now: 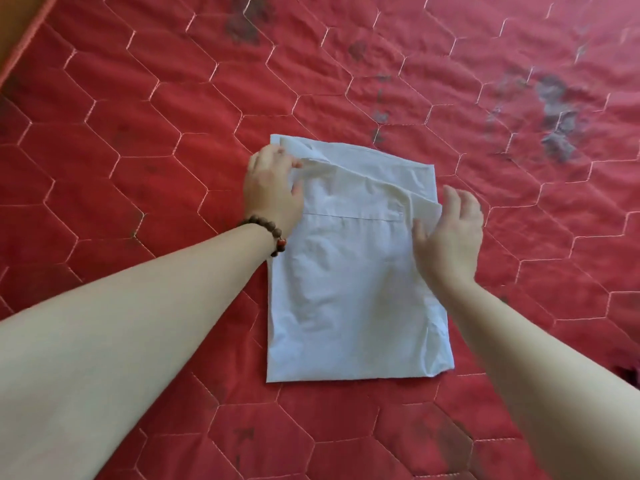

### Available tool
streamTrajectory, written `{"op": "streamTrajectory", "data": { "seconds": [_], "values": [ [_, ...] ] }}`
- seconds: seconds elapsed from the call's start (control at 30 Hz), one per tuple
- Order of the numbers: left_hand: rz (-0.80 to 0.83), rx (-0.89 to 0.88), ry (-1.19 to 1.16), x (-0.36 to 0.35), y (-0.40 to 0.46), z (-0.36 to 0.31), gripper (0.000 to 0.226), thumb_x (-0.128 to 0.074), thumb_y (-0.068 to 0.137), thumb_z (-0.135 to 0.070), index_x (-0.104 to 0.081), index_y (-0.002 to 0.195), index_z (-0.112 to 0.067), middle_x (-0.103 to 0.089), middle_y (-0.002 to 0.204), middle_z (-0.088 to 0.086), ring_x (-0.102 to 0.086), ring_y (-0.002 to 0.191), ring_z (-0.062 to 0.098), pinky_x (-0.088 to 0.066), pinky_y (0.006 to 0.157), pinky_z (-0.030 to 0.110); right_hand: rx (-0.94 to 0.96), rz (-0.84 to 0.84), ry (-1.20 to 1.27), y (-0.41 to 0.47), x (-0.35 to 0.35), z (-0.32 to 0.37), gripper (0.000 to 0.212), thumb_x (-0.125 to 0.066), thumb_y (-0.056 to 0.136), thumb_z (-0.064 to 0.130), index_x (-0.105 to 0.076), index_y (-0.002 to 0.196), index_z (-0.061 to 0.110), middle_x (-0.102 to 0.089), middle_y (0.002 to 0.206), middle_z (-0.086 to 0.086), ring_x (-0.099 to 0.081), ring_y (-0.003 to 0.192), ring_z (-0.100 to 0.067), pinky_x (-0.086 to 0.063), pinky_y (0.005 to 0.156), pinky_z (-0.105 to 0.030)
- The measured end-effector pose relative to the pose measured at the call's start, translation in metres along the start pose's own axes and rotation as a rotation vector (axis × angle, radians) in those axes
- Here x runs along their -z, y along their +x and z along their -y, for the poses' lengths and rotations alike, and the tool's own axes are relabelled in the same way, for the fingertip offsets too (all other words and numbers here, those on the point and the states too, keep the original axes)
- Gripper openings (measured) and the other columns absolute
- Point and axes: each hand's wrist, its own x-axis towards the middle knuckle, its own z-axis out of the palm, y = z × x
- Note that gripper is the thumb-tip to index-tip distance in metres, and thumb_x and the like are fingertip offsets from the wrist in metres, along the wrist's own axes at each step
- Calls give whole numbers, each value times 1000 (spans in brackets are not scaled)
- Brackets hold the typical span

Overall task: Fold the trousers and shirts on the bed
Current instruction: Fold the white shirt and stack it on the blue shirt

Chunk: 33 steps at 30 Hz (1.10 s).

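A white shirt point(353, 289) lies folded into a tall rectangle in the middle of the red quilted bed point(138, 150), collar end away from me. My left hand point(272, 187), with a bead bracelet on the wrist, pinches the shirt's far left corner and the fabric there lifts a little. At the right edge near the collar, my right hand point(450, 237) rests with straight, spread fingers, touching the cloth.
The bed cover is red with stitched hexagons and has dark grey worn patches point(554, 112) at the far right and top middle. A tan strip of the bed's edge point(20, 26) shows at the top left.
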Motion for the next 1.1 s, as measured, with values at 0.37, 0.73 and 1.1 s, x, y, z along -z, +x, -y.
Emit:
{"op": "streamTrajectory", "data": {
  "seconds": [0.37, 0.73, 1.1],
  "values": [
    [345, -279, 524, -76, -80, 18, 59, -11, 97, -31, -6, 155, -21, 12, 161, -1, 23, 143, 16, 5, 120, 45, 557, 310, -254, -40, -85, 8, 57, -29, 99, 38, -19, 152, 19, -17, 160, 1, -10, 149, -19, -6, 120, -48],
    [330, -194, 518, -74, -103, 28, 67, -24, 96, -50, 4, 153, -30, 12, 161, 10, 11, 149, 29, 2, 121, 45, 238, 243, -457, -34, -59, -48, 61, -13, 98, 52, 3, 153, 29, 8, 162, 2, 16, 147, -12, 9, 118, -50],
    [404, -320, 516, -73, -201, 29, 69, -24, 93, -50, -20, 154, -18, -9, 161, 12, -8, 149, 28, -15, 119, 50, 682, 291, -340, -149, -68, -56, 56, -31, 100, 41, -30, 150, 15, -22, 158, -4, -18, 147, -22, -16, 116, -54]
  ]
}}
